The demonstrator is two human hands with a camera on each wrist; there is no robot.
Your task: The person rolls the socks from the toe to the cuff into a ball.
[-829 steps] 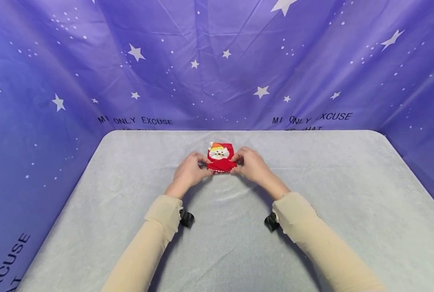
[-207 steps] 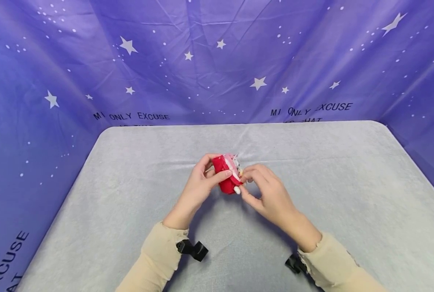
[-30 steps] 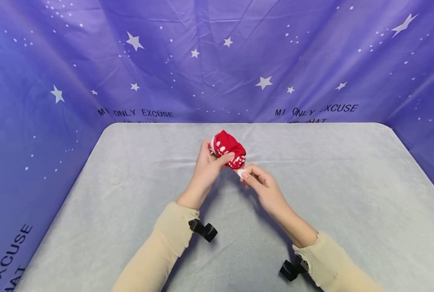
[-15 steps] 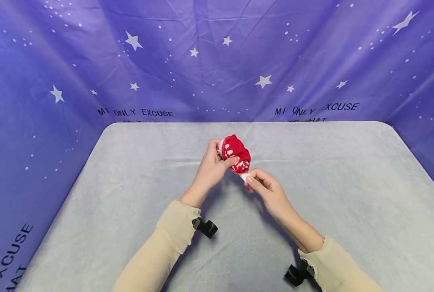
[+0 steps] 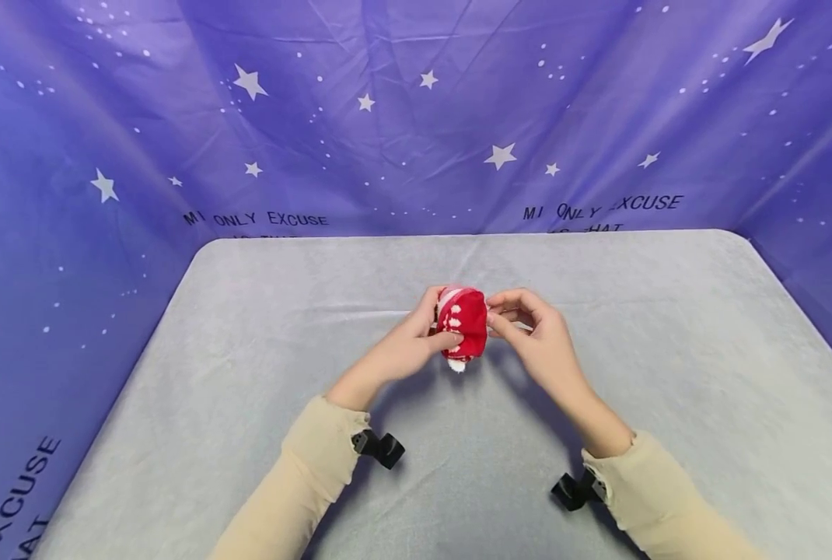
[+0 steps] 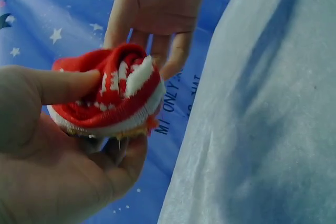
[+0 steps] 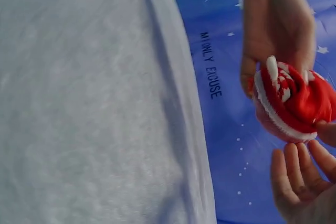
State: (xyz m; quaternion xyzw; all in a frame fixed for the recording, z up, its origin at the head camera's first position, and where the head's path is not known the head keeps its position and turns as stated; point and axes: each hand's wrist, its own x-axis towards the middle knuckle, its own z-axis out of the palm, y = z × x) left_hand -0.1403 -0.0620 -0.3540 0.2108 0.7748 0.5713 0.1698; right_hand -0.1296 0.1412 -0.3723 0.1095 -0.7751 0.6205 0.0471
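Observation:
Held above the table is a rolled-up red sock (image 5: 473,323) with white knitted marks and a white band. A white tuft (image 5: 456,365) sticks out at its lower end. My left hand (image 5: 412,342) grips the roll from the left, thumb laid across the patterned side; in the left wrist view its fingers (image 6: 123,169) curl underneath. From the right, my right hand (image 5: 545,346) pinches the roll's edge between thumb and fingers. The right wrist view shows the red sock (image 7: 304,103) bunched in folds, thumb on the red part and fingertips below the white band.
A grey cloth-covered table (image 5: 248,327) lies under both hands. Purple-blue curtains (image 5: 388,155) with white stars and lettering rise behind it and at both sides. A black wrist camera (image 5: 381,449) hangs at the left cuff, another black camera (image 5: 573,490) at the right cuff.
The sock has turned more upright and come nearer. My right hand has left the white tuft and moved up to the roll's right edge. Earliest, the sock lay on the table, cat face up.

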